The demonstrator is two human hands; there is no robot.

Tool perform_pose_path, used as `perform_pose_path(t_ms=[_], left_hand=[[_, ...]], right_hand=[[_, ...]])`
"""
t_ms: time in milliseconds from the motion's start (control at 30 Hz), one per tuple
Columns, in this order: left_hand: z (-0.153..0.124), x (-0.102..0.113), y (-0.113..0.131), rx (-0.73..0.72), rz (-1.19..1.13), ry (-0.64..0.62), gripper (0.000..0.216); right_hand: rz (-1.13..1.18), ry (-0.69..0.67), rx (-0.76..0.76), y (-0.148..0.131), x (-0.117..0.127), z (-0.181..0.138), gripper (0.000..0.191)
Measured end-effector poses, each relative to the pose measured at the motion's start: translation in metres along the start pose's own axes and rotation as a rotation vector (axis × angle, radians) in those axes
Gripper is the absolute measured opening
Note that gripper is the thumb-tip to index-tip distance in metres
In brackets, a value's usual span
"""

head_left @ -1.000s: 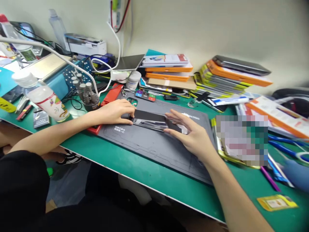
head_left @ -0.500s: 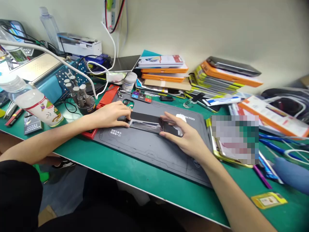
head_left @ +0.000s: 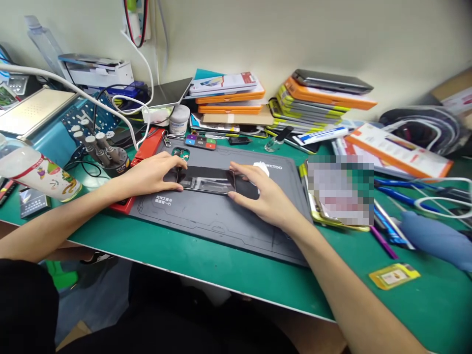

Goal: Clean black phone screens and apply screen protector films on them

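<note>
A dark, glossy smartphone [head_left: 207, 180] lies lengthwise between my hands over the grey work mat [head_left: 221, 223], its surface reflecting light. My left hand [head_left: 157, 172] grips its left end between thumb and fingers. At the opposite end my right hand [head_left: 254, 189] holds the edge with thumb below and fingers above. Black material shows behind the phone, partly under my right hand. A crumpled white piece [head_left: 261, 169] sits just beyond my right fingers. The undersides of both hands' fingers are partly hidden.
A red tool strip [head_left: 151, 145] borders the mat's left side. A screwdriver holder [head_left: 114, 164] and a tilted-looking bottle [head_left: 40, 169] stand left. Stacked orange boxes [head_left: 230, 105] line the wall. Blue-handled tools [head_left: 398, 196] and a yellow packet [head_left: 394, 276] lie right.
The camera view has shifted, so the whole scene appears farther left and slightly higher. Both hands keep their hold on the phone's ends.
</note>
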State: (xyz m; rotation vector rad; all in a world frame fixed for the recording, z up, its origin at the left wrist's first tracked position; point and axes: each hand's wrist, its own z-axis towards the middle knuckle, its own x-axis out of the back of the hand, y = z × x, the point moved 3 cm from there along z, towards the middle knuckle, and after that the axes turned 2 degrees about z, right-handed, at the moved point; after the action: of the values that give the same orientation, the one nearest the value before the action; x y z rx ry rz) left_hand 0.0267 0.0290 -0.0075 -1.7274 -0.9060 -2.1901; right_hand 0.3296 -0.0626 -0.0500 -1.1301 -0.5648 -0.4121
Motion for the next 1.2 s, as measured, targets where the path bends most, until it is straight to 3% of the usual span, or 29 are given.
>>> perform_pose_path(t_ms=[200, 467, 1200], left_hand=[[0.0002, -0.0010, -0.0005, 0.009, -0.051, 0.015, 0.076], [0.0014, -0.0005, -0.0026, 0.020, -0.018, 0.002, 0.090], [-0.0056, -0.0011, 0.0024, 0.025, -0.066, -0.023, 0.081]], right_hand=[[0.001, 0.002, -0.008, 0.0017, -0.0020, 0.0000, 0.071], [0.021, 0.025, 0.011, 0.0033, -0.0027, 0.0013, 0.069], [-0.001, 0.004, -0.018, 0.0081, -0.0058, -0.0015, 0.069]])
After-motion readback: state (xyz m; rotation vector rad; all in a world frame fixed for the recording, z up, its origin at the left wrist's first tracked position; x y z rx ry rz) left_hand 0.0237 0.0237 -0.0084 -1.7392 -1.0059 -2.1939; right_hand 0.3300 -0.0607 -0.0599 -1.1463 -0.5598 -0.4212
